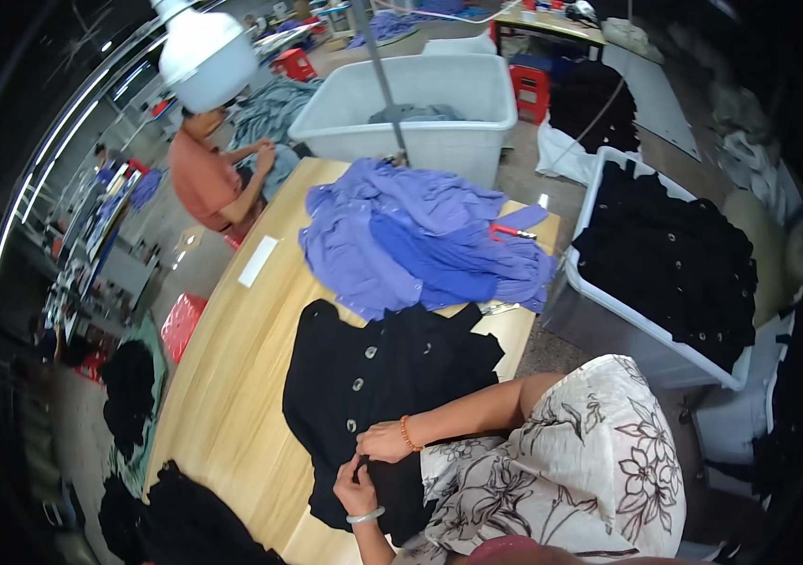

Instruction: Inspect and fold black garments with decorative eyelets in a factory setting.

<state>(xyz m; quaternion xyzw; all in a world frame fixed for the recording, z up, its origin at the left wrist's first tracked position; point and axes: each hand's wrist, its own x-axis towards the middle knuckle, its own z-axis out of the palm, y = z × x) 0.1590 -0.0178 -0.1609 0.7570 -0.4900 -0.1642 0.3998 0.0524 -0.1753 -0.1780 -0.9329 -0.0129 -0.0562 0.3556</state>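
Observation:
A black garment (397,363) lies spread on the wooden table in front of me, with several round, light-rimmed buttons in a row down its front. At the lower end of that row, my left hand (356,487), below a white bangle, pinches the black cloth. Close beside it, my right hand (383,441), with an orange beaded bracelet at the wrist, is also closed on the cloth. The two hands' fingertips almost meet, and the bit of cloth between them is mostly hidden.
Purple garments (392,235) are heaped beyond, with a red-handled tool (512,232) on top. Black clothes fill a white bin (670,348) at right; more black cloth (199,518) lies front left. A large white tub (401,85) and a seated person (208,174) are behind. A lamp (203,61) hangs upper left.

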